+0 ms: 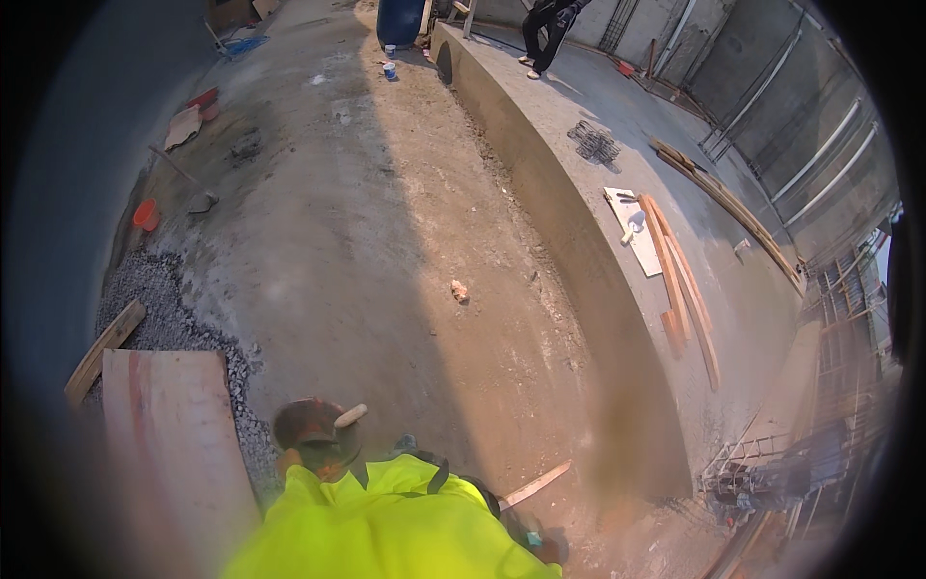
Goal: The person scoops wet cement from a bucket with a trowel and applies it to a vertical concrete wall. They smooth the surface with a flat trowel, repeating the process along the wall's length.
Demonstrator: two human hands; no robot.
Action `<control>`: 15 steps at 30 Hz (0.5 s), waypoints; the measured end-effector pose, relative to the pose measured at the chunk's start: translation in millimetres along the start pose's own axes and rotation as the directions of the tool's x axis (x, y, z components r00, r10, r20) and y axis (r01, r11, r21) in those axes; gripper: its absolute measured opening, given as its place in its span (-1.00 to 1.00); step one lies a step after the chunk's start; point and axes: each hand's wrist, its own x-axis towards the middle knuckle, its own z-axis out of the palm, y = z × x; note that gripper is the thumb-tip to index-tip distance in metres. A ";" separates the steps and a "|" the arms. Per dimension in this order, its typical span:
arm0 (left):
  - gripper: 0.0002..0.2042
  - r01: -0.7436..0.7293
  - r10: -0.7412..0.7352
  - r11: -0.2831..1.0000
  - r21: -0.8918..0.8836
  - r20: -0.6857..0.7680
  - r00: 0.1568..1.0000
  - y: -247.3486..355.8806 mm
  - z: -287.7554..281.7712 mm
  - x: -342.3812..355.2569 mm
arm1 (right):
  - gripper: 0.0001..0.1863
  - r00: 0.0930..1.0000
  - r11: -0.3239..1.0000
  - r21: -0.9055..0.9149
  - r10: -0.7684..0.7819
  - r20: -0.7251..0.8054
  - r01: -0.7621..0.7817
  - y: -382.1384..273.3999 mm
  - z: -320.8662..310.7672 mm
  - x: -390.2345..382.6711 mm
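Observation:
At the lower edge, in front of my bright yellow top, is a dark reddish bucket (pixel 301 425). A trowel with a pale wooden handle (pixel 351 416) sticks out of it. My left hand (pixel 287 461) is at the bucket's near left side and appears closed on it; the sleeve and bucket hide most of its fingers. On the other side, my right hand (pixel 548 550) is low beside my body, dim and mostly hidden, with a small teal patch next to it. Just ahead of it a narrow wooden strip (pixel 536 485) slants outward; whether I hold it cannot be made out.
A wide board (pixel 174 434) and a short plank (pixel 106 349) lie by grey gravel (pixel 154 289) at left. Beyond are an orange bucket (pixel 146 214) and a shovel (pixel 201 201). A raised concrete ledge (pixel 550 183) carries timber strips (pixel 675 275); a person (pixel 547 34) stands farther back.

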 end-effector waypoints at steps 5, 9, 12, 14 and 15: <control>-0.58 -0.072 0.075 0.989 0.132 -0.011 0.997 91.3 -10.8 31.9 | -0.69 0.991 0.999 -0.053 0.018 0.134 -0.011 -20.8 46.8 130.6; -0.61 -0.101 0.103 0.993 0.061 -0.039 0.994 124.1 -5.3 98.1 | -0.52 0.967 0.986 -0.165 0.033 0.252 0.010 -141.8 55.4 222.6; -0.61 -0.090 0.091 0.994 0.065 -0.023 0.996 185.0 34.8 122.6 | -0.51 0.951 0.963 -0.268 0.063 0.303 0.022 -181.3 36.7 324.3; -0.61 -0.009 0.011 0.999 0.049 -0.046 0.999 245.7 33.0 128.2 | -0.50 0.927 0.897 -0.440 0.126 0.352 0.045 -280.9 23.2 360.7; -0.61 0.037 -0.034 0.999 0.032 -0.081 0.996 276.1 22.4 130.2 | -0.50 0.907 0.851 -0.518 0.153 0.393 0.081 -361.9 18.7 366.3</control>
